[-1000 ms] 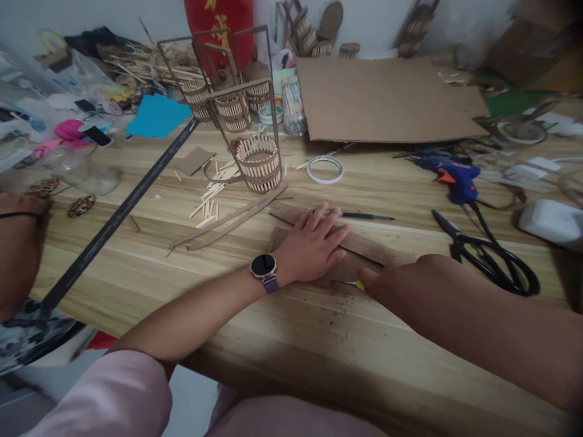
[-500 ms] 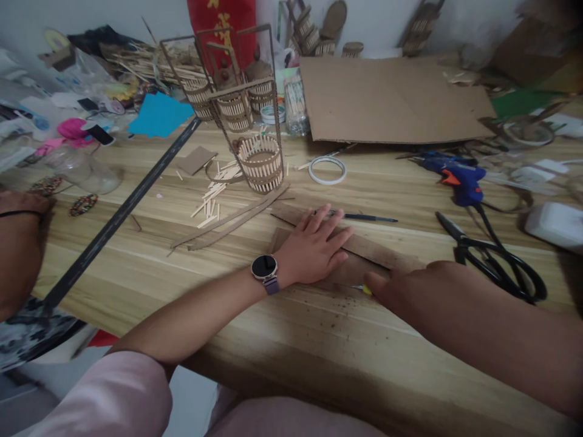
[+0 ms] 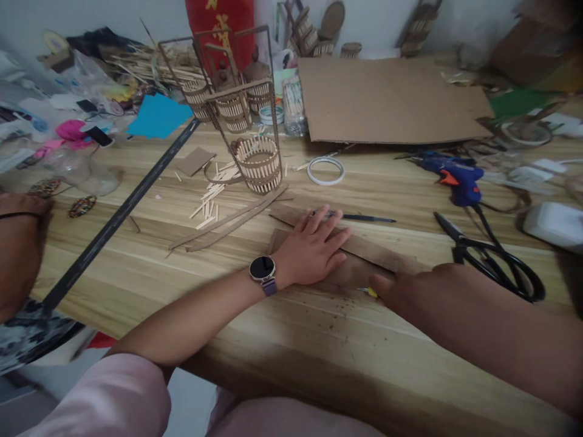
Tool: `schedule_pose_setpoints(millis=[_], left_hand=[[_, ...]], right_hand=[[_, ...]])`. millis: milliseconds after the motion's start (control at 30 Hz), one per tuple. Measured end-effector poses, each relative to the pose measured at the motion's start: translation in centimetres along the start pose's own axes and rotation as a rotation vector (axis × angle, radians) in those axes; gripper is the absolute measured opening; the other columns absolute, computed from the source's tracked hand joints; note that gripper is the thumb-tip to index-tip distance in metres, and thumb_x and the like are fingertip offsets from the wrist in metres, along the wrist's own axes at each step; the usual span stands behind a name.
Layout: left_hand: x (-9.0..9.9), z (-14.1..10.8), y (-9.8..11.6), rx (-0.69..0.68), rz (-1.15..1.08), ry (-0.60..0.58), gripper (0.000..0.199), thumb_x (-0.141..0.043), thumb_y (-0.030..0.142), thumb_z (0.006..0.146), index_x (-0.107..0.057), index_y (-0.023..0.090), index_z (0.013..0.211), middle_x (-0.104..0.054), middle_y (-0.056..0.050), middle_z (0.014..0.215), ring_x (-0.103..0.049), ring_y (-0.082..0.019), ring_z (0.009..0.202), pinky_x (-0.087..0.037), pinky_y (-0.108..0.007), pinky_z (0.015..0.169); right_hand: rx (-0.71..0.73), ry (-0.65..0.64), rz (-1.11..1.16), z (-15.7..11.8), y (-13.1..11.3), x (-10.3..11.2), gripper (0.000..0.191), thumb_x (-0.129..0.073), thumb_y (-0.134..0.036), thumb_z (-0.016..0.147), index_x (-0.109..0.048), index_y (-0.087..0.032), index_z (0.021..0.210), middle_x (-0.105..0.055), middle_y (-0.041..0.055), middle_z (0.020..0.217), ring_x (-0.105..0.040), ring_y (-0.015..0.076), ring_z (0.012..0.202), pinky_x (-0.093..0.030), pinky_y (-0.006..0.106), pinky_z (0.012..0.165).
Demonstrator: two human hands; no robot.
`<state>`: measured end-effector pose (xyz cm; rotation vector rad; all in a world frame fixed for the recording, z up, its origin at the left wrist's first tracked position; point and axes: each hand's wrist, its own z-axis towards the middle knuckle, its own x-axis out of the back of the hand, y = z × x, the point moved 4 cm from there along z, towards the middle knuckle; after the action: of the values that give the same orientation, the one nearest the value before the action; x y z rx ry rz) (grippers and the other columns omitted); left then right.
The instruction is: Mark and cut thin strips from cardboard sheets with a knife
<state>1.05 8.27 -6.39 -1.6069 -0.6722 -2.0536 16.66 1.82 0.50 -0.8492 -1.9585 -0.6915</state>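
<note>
My left hand (image 3: 314,250) lies flat with fingers spread, pressing on a piece of brown cardboard (image 3: 359,270) and a narrower cardboard strip (image 3: 376,252) along its far side. Closed around a small craft knife (image 3: 373,292), my right hand (image 3: 405,288) rests at the right end of the cardboard. Only a bit of the knife's yellow handle and thin blade shows; my fingers hide the remainder. A dark pen (image 3: 368,218) lies just beyond my left fingertips. Dark crumbs (image 3: 339,309) are scattered on the table near the cardboard's front edge.
Black-handled scissors (image 3: 496,267) and a blue glue gun (image 3: 455,173) lie to the right. Beyond my hands stand a small stick basket (image 3: 259,167), a tape roll (image 3: 325,171) and a large cardboard sheet (image 3: 392,100). Another person's arm (image 3: 20,255) rests at the left.
My right hand has slid slightly to the right with the craft knife, along the cardboard. My left hand stays pressed in place.
</note>
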Motion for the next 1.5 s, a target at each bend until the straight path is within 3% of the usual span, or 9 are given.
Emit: schedule_pose_setpoints(millis=[167, 333, 433, 600, 833, 1000, 1233, 1500], left_hand=[[-0.1, 0.0, 0.0, -0.006, -0.008, 0.007, 0.054, -0.042, 0.045, 0.108, -0.052, 0.016, 0.152, -0.037, -0.017, 0.167, -0.025, -0.041, 0.157, -0.024, -0.063, 0.126], [-0.2, -0.1, 0.0, -0.027, -0.024, 0.019, 0.052, -0.046, 0.043, 0.107, -0.05, 0.021, 0.154, -0.036, -0.016, 0.168, -0.024, -0.039, 0.158, -0.023, -0.065, 0.125], [-0.1, -0.1, 0.0, -0.044, -0.049, 0.029, 0.045, -0.049, 0.042, 0.106, -0.056, 0.026, 0.148, -0.034, -0.013, 0.169, -0.024, -0.038, 0.158, -0.021, -0.065, 0.126], [0.2, -0.2, 0.1, -0.06, -0.064, 0.032, 0.036, -0.05, 0.042, 0.106, -0.066, 0.016, 0.124, -0.04, -0.018, 0.165, -0.025, -0.038, 0.158, -0.02, -0.064, 0.128], [0.4, -0.3, 0.1, -0.07, -0.06, 0.044, 0.035, -0.048, 0.043, 0.107, -0.066, 0.015, 0.118, -0.044, -0.018, 0.162, -0.03, -0.04, 0.156, -0.022, -0.065, 0.127], [0.4, -0.3, 0.1, -0.071, -0.063, 0.036, 0.034, -0.049, 0.043, 0.106, -0.066, 0.016, 0.118, -0.045, -0.017, 0.161, -0.03, -0.039, 0.156, -0.022, -0.065, 0.127], [0.4, -0.3, 0.1, -0.066, -0.08, 0.032, 0.028, -0.053, 0.04, 0.105, -0.066, 0.017, 0.115, -0.045, -0.017, 0.162, -0.028, -0.038, 0.156, -0.022, -0.066, 0.127], [0.5, -0.3, 0.1, -0.068, -0.09, 0.033, 0.028, -0.053, 0.039, 0.105, -0.066, 0.016, 0.115, -0.046, -0.018, 0.16, -0.029, -0.038, 0.156, -0.021, -0.066, 0.127]], right_hand=[[-0.055, -0.083, -0.027, -0.2, 0.3, -0.1, 0.04, -0.052, 0.003, 0.08, -0.073, -0.024, 0.101, -0.077, 0.0039, 0.076, -0.069, 0.0205, 0.053, -0.03, 0.03, 0.047], [-0.022, -0.022, 0.013, -0.4, 0.5, -0.1, 0.041, -0.055, 0.004, 0.076, -0.07, -0.025, 0.1, -0.076, 0.0024, 0.074, -0.069, 0.0211, 0.053, -0.028, 0.029, 0.048], [-0.025, -0.054, 0.021, -0.6, 0.8, -0.3, 0.044, -0.056, 0.005, 0.077, -0.069, -0.026, 0.105, -0.078, 0.0041, 0.078, -0.074, 0.0231, 0.06, -0.029, 0.029, 0.05], [-0.014, -0.042, -0.035, -0.9, 1.2, -0.6, 0.049, -0.055, 0.007, 0.076, -0.069, -0.026, 0.108, -0.076, 0.0033, 0.071, -0.073, 0.0225, 0.054, -0.024, 0.031, 0.047], [0.011, 0.026, -0.133, -1.3, 1.5, -0.8, 0.054, -0.054, 0.008, 0.075, -0.069, -0.029, 0.111, -0.074, 0.0019, 0.068, -0.07, 0.02, 0.049, -0.021, 0.032, 0.046], [-0.012, -0.051, -0.12, -1.5, 1.9, -1.0, 0.046, -0.057, 0.005, 0.078, -0.072, -0.029, 0.105, -0.072, 0.0023, 0.066, -0.07, 0.0214, 0.049, -0.018, 0.032, 0.044], [-0.054, -0.147, -0.037, -1.6, 2.7, -2.3, 0.041, -0.057, 0.0, 0.079, -0.072, -0.033, 0.098, -0.075, -0.0011, 0.071, -0.072, 0.0241, 0.059, -0.024, 0.031, 0.045], [-0.057, -0.015, 0.021, -1.8, 3.5, -3.6, 0.044, -0.06, -0.002, 0.072, -0.071, -0.035, 0.098, -0.069, -0.0026, 0.063, -0.066, 0.023, 0.049, -0.024, 0.029, 0.042]])
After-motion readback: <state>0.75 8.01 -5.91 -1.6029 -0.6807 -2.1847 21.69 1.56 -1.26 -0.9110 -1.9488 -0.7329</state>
